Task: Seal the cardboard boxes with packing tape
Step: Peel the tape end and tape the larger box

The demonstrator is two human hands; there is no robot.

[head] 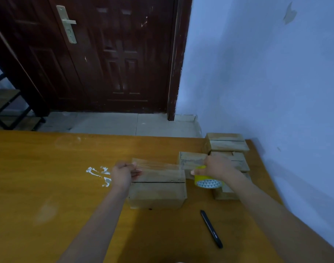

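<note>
1. Two hands hold one stretch of clear tape point(158, 165) taut above the nearest cardboard box point(158, 190), which sits on the tabletop point(48, 177) right of its middle, toward the right edge.
2. Left hand point(122, 174): fingers curled, pinching the free end of the tape just past the box's left end.
3. Right hand point(217, 167): closed round the yellow tape roll point(208, 181), held just beyond the box's right end.
4. The box's flap seam point(158, 182) runs left to right, and the strip lies along that same line but a little toward the far edge of it, so the next move, as I judge it, is to bring the strip nearer and lower it onto the seam.
5. Each hand stands at its own end of the box; neither looks clearly nearer.
6. More boxes point(227, 143) are clustered by the far right corner, behind the right hand.
7. A black pen-like tool point(211, 228), possibly a cutter, lies toward the near edge, closer to the right arm.
</note>
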